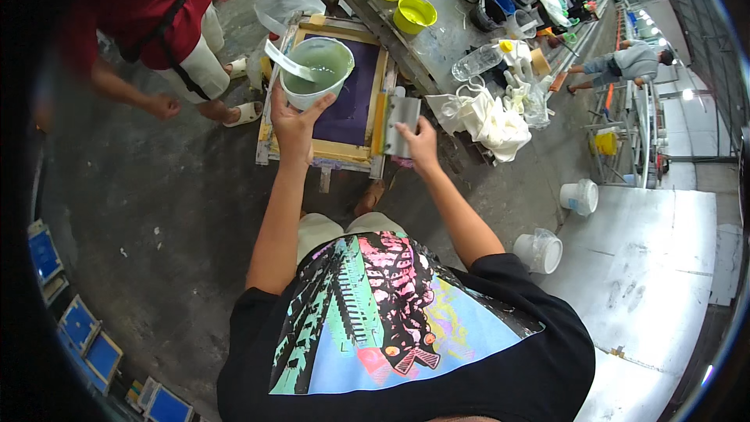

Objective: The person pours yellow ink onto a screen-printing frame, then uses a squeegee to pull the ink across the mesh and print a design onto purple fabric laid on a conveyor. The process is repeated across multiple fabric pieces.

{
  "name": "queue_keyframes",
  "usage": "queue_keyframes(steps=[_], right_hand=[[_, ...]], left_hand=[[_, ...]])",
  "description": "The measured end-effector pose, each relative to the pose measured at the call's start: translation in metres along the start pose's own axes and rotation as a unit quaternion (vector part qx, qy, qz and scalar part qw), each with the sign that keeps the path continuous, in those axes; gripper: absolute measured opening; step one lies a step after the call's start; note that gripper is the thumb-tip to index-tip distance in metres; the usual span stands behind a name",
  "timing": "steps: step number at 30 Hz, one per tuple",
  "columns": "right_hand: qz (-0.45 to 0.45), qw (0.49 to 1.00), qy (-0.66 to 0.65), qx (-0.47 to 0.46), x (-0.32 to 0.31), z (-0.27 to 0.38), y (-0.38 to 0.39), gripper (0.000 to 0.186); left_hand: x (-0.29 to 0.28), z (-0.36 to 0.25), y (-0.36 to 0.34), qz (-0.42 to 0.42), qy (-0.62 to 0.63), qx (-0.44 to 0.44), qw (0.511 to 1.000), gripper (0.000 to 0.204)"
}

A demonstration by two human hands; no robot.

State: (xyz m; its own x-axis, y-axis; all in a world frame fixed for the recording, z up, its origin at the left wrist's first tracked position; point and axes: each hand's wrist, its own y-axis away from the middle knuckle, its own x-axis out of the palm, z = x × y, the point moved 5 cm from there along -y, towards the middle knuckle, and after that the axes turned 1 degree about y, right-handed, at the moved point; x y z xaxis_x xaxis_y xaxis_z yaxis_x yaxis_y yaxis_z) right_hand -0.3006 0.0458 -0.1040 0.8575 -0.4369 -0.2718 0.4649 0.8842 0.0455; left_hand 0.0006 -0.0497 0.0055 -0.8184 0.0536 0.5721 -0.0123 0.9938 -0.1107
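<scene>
My left hand [293, 126] grips a white plastic tub [346, 56] from below and the side, tilted so its inside shows. Pale grey-green ink [332, 69] lies in it, and a white spatula [287, 61] leans over the rim with its end in the ink. My right hand [422, 143] is closed around a squeegee [400, 108] with a grey metal holder and an orange-yellow blade edge. Both hands are above a wooden-framed printing screen [344, 109] with dark purple mesh; the tub hides its upper left part.
A cluttered workbench [437, 47] carries yellow ink tubs [414, 14], several jars, a clear bottle [480, 61] and white cloth [496, 125]. A person in red [156, 16] stands at left, another [629, 62] far right. White buckets [539, 252] and blue screens [101, 355] stand around.
</scene>
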Motion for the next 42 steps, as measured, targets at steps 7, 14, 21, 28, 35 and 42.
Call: queue_keyframes(steps=[7, 14, 21, 28, 35, 42], right_hand=[[-0.043, 0.989, 0.133, 0.048, 0.025, -0.085, 0.007, 0.044], [0.03, 0.987, 0.084, 0.135, 0.035, -0.069, 0.026, 0.077], [0.109, 0.978, 0.177, 0.021, -0.051, -0.062, 0.029, 0.062], [0.128, 0.964, 0.186, -0.143, -0.124, 0.084, -0.038, 0.009], [0.076, 0.887, 0.319, -0.325, -0.002, 0.132, -0.208, 0.024], [0.076, 0.855, 0.393, -0.33, -0.022, 0.121, -0.254, 0.019]], left_hand=[[0.067, 0.099, -0.003, 0.06, -0.053, -0.081, 0.993, 0.08], [0.153, 0.249, -0.026, 0.034, -0.408, 0.02, 0.912, 0.095], [0.242, 0.309, -0.061, 0.004, -0.451, 0.031, 0.892, 0.091], [0.171, 0.328, -0.089, -0.017, -0.315, -0.027, 0.949, 0.058], [0.112, 0.288, -0.177, -0.019, -0.524, 0.187, 0.831, 0.082], [0.139, 0.295, -0.175, -0.009, -0.478, 0.141, 0.867, 0.083]])
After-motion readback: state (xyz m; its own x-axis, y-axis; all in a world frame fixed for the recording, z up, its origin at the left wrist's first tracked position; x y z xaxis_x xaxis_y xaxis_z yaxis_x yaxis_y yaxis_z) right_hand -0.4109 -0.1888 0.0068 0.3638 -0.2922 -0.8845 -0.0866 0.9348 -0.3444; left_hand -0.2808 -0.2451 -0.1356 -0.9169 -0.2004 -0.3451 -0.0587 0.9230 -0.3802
